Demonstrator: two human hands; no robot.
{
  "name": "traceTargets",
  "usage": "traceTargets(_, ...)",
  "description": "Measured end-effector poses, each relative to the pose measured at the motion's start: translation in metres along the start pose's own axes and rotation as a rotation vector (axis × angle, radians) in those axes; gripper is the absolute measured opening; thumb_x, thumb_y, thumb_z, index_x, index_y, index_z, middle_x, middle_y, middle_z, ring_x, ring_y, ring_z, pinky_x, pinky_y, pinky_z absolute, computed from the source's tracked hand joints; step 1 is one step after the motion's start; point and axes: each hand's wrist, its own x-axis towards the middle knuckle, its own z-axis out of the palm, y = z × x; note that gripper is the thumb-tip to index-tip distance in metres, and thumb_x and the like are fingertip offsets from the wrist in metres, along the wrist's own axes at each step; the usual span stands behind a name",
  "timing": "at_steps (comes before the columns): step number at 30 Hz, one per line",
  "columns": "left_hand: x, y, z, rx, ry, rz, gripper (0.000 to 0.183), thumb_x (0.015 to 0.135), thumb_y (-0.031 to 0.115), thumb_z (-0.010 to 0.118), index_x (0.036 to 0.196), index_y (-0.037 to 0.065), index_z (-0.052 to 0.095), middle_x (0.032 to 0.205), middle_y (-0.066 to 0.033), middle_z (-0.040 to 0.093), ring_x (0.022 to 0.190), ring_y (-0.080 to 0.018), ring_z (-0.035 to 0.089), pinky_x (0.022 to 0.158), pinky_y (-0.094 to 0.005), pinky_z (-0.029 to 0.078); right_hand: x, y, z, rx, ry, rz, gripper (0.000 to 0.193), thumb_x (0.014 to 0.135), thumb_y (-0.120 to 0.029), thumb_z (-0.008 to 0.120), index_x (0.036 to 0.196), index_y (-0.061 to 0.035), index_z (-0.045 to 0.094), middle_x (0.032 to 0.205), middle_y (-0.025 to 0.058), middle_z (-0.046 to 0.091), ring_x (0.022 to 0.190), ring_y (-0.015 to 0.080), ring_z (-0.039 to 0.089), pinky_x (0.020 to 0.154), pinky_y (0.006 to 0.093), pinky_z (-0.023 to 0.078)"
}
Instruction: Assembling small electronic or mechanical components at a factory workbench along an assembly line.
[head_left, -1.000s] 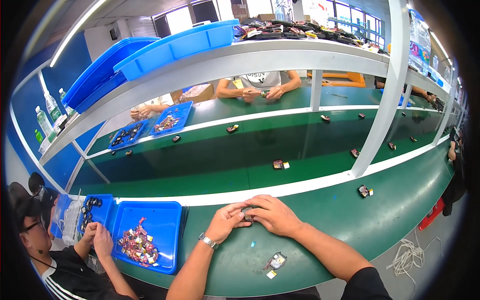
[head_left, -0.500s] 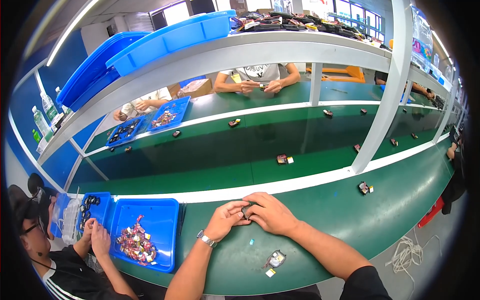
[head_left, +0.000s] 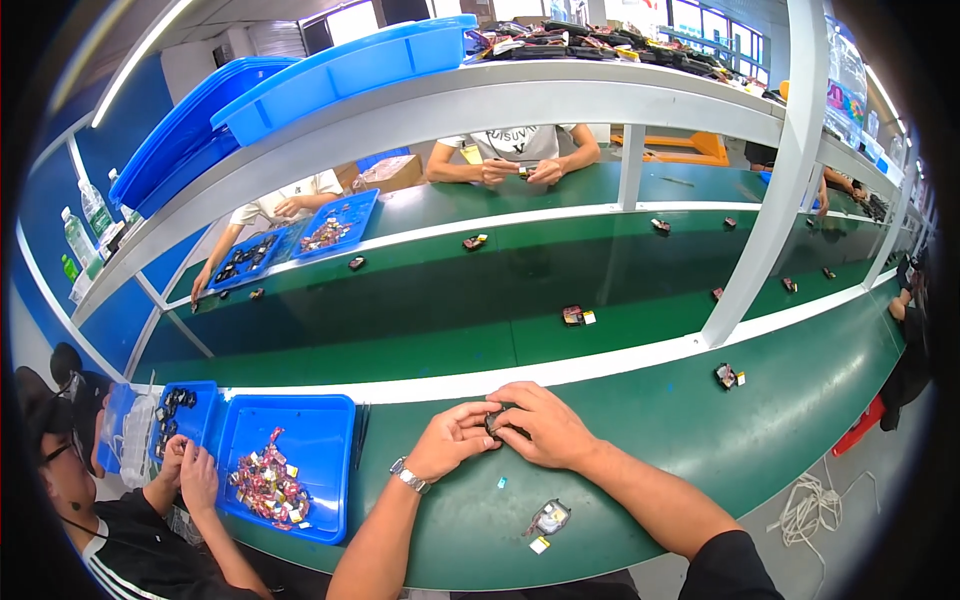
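Observation:
Over the green bench, my left hand [head_left: 450,440] and my right hand [head_left: 542,428] meet around a small black plastic part [head_left: 493,424]. Fingers of both hands close on it and cover most of it, so its exact kind cannot be told. A watch with a metal band sits on my left wrist. Nearer me on the bench lies a small dark casing [head_left: 551,517] with a pale middle, a yellow-and-white tag [head_left: 540,545] beside it. A tiny light-blue piece [head_left: 502,482] rests between that casing and my hands.
Left of my arms stands a blue tray [head_left: 345,470] of small red, white and yellow parts. A co-worker's hands [head_left: 190,470] work beyond it, near a tray of black parts [head_left: 176,410]. Small units [head_left: 577,316] dot the green belt. A white post [head_left: 765,180] rises at right.
My hands stay together on the black part, with small finger shifts. Units on the belt have moved slightly right. Across the belt, a person at the left has stretched an arm down toward it.

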Motion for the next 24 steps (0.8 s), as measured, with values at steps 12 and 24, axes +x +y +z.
traceTargets(12,0.000,0.003,0.007,0.052,0.071,-0.038,0.034,0.093,-0.001,0.052,0.128,-0.005,0.049,0.117,-0.0148,0.061,0.104,-0.0209,0.063,0.091,-0.0358,0.056,-0.009,0.001,0.003,0.158,0.009,0.052,0.007,0.082,-0.009,0.065,0.087,-0.0045,0.065,0.118,0.0099,0.058,0.115,0.0283,0.051,0.097,0.0390,0.043)
traceTargets(24,0.002,-0.004,0.001,-0.005,0.062,-0.013,0.033,0.097,0.001,0.047,0.130,-0.007,0.046,0.122,-0.0178,0.059,0.110,-0.0240,0.062,0.094,-0.0369,0.055,-0.013,-0.002,0.018,0.040,0.173,0.092,0.011,0.081,-0.009,0.068,0.091,-0.0029,0.068,0.116,0.0095,0.058,0.115,0.0282,0.052,0.095,0.0387,0.046)
